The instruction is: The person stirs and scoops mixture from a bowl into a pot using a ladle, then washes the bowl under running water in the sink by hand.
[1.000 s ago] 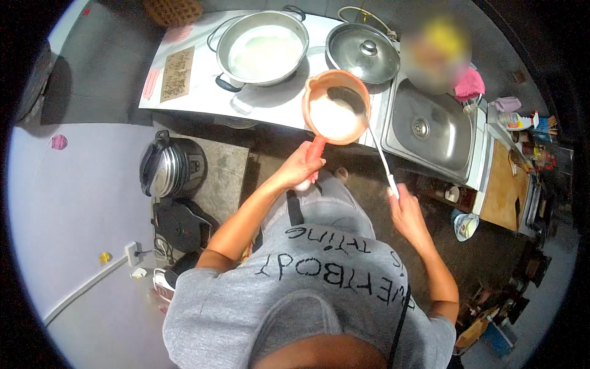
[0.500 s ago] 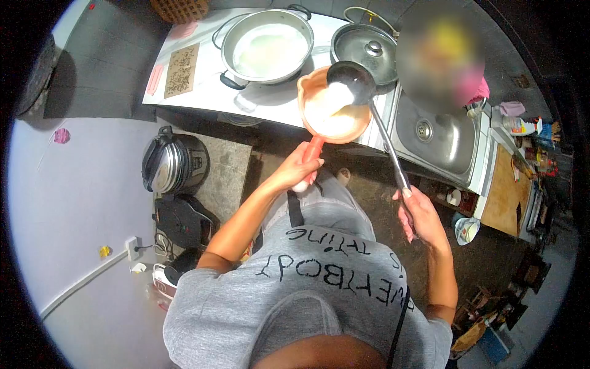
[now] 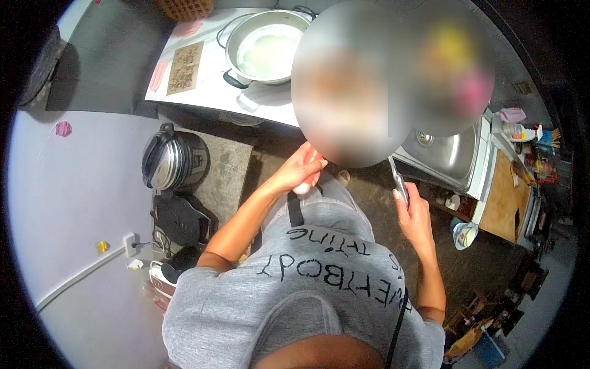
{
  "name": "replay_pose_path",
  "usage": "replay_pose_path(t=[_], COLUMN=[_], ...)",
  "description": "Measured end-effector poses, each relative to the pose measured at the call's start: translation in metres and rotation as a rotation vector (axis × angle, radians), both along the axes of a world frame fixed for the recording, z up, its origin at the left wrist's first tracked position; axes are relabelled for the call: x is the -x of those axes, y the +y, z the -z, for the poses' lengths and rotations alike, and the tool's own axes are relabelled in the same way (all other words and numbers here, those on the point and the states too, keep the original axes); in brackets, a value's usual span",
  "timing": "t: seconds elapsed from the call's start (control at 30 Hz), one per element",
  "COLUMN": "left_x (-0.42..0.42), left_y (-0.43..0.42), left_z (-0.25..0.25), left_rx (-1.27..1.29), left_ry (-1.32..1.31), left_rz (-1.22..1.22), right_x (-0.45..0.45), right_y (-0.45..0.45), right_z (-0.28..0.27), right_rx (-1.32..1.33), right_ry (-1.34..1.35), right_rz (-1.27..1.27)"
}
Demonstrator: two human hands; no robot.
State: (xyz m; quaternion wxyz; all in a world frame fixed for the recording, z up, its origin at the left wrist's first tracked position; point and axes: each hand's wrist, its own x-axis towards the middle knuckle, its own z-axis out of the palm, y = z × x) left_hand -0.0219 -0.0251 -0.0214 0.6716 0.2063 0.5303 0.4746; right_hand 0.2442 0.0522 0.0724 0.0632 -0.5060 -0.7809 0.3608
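Note:
My left hand (image 3: 299, 168) is closed around the pink handle (image 3: 310, 174) of a dipper whose bowl is hidden by a large blurred patch. My right hand (image 3: 413, 210) grips the ladle's handle (image 3: 399, 181); the far end of the ladle disappears under the same blur. To the left of the blur, a wide metal pot (image 3: 268, 52) with pale, whitish liquid stands on the white counter (image 3: 216, 80). How the ladle sits against the dipper's bowl cannot be seen.
A metal sink (image 3: 452, 154) lies to the right, partly blurred. A wooden board (image 3: 503, 197) is farther right. Below the counter's left part stands a pressure cooker (image 3: 175, 161). A patterned brown card (image 3: 185, 69) lies on the counter, and a woven basket (image 3: 187, 7) is behind it.
The ladle rose over the dipper earlier; now its handle is lower and my right hand has shifted slightly. A blur now covers the dipper's bowl and the lidded pan. My left hand keeps its grip.

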Motion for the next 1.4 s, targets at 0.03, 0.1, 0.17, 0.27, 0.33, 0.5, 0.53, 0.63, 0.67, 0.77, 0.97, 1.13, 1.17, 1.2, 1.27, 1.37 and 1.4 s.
replay_pose_path(t=[0.03,0.1,0.17,0.27,0.33,0.5,0.53,0.63,0.67,0.77,0.97,1.13,1.17,1.2,1.27,1.37,1.4], left_x=[0.001,0.003,0.004,0.008,0.009,0.008,0.008,0.006,0.005,0.002,-0.003,-0.008,-0.009,-0.009,-0.01,-0.009,-0.008], left_y=[-0.001,-0.003,-0.005,-0.006,-0.006,-0.009,-0.009,-0.008,-0.007,-0.007,-0.007,-0.005,-0.004,-0.004,-0.003,0.0,0.0], left_z=[0.0,0.0,0.002,-0.001,0.0,0.002,0.003,0.001,0.0,-0.002,-0.008,-0.003,-0.001,0.0,0.002,0.001,0.001], left_rx=[-0.003,-0.007,-0.045,-0.047,-0.046,-0.054,-0.053,-0.066,-0.079,-0.109,-0.1,-0.108,-0.109,-0.109,-0.084,-0.081,-0.081], left_ry=[0.008,0.018,0.037,0.022,0.014,0.051,0.058,0.081,0.095,0.125,0.127,0.144,0.15,0.149,0.169,0.142,0.141], left_rz=[0.017,0.033,0.061,0.085,0.093,0.112,0.112,0.108,0.105,0.103,0.096,0.077,0.073,0.074,0.052,0.053,0.052], right_x=[0.001,0.002,0.001,-0.007,-0.017,-0.031,-0.033,-0.034,-0.033,-0.032,-0.034,-0.031,-0.032,-0.033,-0.039,-0.042,-0.041], right_y=[0.001,0.001,0.003,0.01,0.017,0.019,0.018,0.014,0.013,0.004,-0.008,-0.018,-0.021,-0.024,-0.026,-0.03,-0.031], right_z=[0.0,0.007,0.012,0.013,0.004,-0.013,-0.01,-0.001,0.001,0.014,0.015,0.003,0.004,0.005,0.01,0.014,0.009], right_rx=[-0.005,-0.088,-0.172,-0.362,-0.472,-0.431,-0.331,-0.094,0.046,0.067,0.132,0.199,0.206,0.214,0.232,0.362,0.477], right_ry=[-0.012,-0.015,-0.018,-0.025,-0.075,-0.035,0.018,0.078,0.084,0.151,0.155,0.06,0.075,0.092,0.096,0.178,0.212], right_rz=[-0.007,-0.044,-0.082,-0.147,-0.225,-0.181,-0.122,0.018,0.099,0.132,0.175,0.192,0.196,0.2,0.178,0.21,0.235])
